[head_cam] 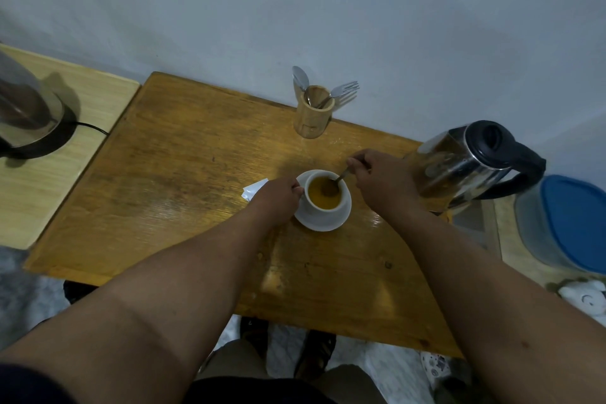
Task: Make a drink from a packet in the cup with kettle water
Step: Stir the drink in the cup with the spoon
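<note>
White cup (328, 197) of orange drink: left hand (277, 197) fingers grip its side, right hand (380, 180) fingers pinch a spoon (339, 179) inside.

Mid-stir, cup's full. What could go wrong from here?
1. The orange drink sits high in the cup; brisk stirring with the spoon may slop it onto the saucer.
2. The kettle stands right beside the right hand; a wide elbow or wrist swing might knock it.
3. The left hand grips the cup; if the water is hot, a splash could scald.
</note>
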